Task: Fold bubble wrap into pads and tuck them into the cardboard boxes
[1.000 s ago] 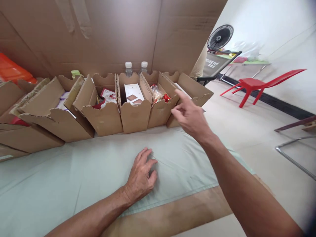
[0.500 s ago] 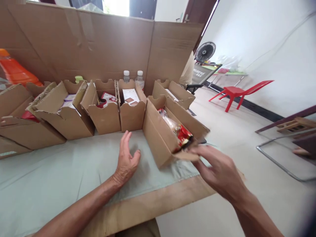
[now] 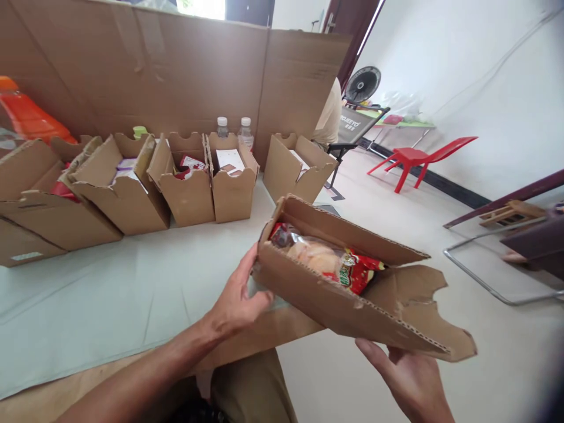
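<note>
A long cardboard box (image 3: 304, 288) is tilted over the table's front edge, with its cut-out end toward the lower right. Inside lies a clear and red snack packet (image 3: 356, 270) with pale round pieces showing. My left hand (image 3: 240, 299) presses its fingers against the box's far left end, thumb apart from them; the fingertips are partly hidden. Under the near right end, my right hand (image 3: 409, 376) supports the box, thumb at its lower side and the other fingers hidden beneath.
Several cardboard boxes (image 3: 189, 202) with packets line the back of the green-covered table (image 3: 132, 282). Another box (image 3: 291, 176) stands at the back right. Behind are two clear bottles (image 3: 245, 132), an orange bottle (image 3: 35, 120) and a tall cardboard screen (image 3: 198, 70). A red chair (image 3: 409, 157) is beyond.
The box has been pulled toward me and to the right, turning and tilting. My left hand has come against its far end; my right hand has moved lower, beneath its near end.
</note>
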The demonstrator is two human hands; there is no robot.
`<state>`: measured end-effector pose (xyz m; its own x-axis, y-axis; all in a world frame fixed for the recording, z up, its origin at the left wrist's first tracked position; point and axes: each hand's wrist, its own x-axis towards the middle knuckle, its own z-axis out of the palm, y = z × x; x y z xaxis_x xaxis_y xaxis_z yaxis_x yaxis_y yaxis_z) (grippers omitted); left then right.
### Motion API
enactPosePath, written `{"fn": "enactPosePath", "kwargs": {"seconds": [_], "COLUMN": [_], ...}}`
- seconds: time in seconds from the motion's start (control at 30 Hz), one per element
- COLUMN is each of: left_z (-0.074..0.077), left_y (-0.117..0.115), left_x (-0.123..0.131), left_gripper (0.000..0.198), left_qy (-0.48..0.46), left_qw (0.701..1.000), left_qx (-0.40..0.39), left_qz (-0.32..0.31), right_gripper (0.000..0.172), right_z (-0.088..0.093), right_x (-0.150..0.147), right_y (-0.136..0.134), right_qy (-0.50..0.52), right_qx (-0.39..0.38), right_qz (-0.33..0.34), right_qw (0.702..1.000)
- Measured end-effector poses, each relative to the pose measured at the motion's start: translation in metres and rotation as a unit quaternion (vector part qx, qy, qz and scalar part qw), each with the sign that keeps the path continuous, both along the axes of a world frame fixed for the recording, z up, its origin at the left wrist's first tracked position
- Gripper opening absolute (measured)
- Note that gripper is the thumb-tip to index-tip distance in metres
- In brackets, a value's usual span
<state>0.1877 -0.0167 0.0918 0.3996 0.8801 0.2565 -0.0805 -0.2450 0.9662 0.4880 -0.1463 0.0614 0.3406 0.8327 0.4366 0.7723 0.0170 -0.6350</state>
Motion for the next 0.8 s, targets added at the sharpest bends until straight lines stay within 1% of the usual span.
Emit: {"fn": "enactPosePath", "kwargs": {"seconds": [0.07,0.17,0.2,0.27,0.33,0.4,0.5,0.6,0.7,0.8], "left_z": [-0.007,-0.016,-0.018,-0.019,-0.019,-0.018,-0.023,-0.033,-0.039,-0.038], "left_y": [-0.014,-0.023,-0.021,-0.011,0.004,0.019,0.036,0.041,0.039,0.034], "left_x": [-0.024,-0.068,-0.082,-0.107,-0.126,-0.139,-0.148,-0.147,-0.144,-0.146], "left_gripper": [0.078,0.073,0.071,0.069,0.065,0.067,0.077,0.083,0.085,0.087], "left_qy": [0.003,-0.004,-0.007,-0.006,0.002,0.014,0.031,0.041,0.060,0.096], "left_qw": [0.997,0.984,0.978,0.968,0.962,0.957,0.949,0.941,0.928,0.921], "left_qx": [0.009,0.034,0.041,0.048,0.049,0.045,0.038,0.053,0.067,0.076], "left_qz": [0.070,0.177,0.206,0.247,0.270,0.287,0.311,0.332,0.361,0.370], "right_gripper": [0.037,0.032,0.034,0.039,0.044,0.049,0.055,0.054,0.048,0.041], "right_z": [0.011,0.029,0.033,0.038,0.036,0.028,0.011,-0.004,-0.008,-0.006], "right_x": [-0.020,-0.055,-0.068,-0.095,-0.121,-0.141,-0.156,-0.160,-0.166,-0.176], "right_y": [0.026,0.078,0.098,0.138,0.173,0.199,0.218,0.222,0.222,0.224], "right_qy": [0.032,0.090,0.102,0.121,0.149,0.179,0.199,0.207,0.215,0.213], "right_qx": [-0.008,-0.034,-0.040,-0.039,-0.040,-0.049,-0.053,-0.047,-0.043,-0.038], "right_qz": [0.053,0.182,0.221,0.280,0.315,0.328,0.308,0.291,0.288,0.274], "right_qw": [0.998,0.979,0.969,0.952,0.936,0.926,0.929,0.933,0.932,0.937]}}
